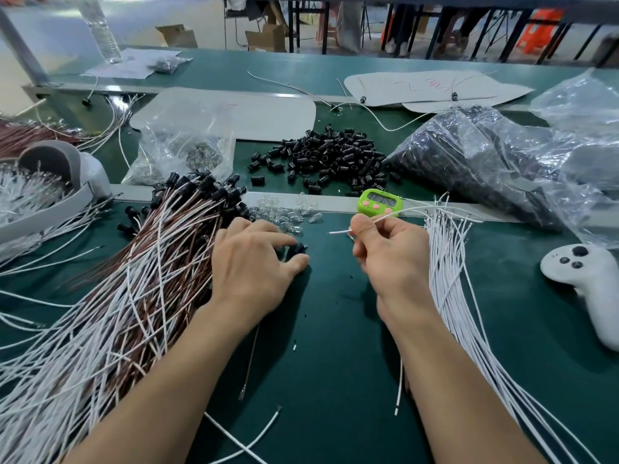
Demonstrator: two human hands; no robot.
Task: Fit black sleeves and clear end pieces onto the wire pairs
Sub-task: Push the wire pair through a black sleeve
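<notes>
Hands: left hand (254, 262) pinches black sleeve (299, 248) against green desk (335, 323), beside sleeved wire pile (174, 236) | right hand (388, 252) pinches white wire (338, 232) above desk, end toward left hand | clear end pieces (284, 212) loose just beyond left hand

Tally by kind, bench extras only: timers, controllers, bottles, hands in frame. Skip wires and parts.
Green timer: 1
White controller: 1
Water bottle: 1
Hands: 2 (left hand pinches a black sleeve, right hand pinches a white wire)
Total: 5
</notes>
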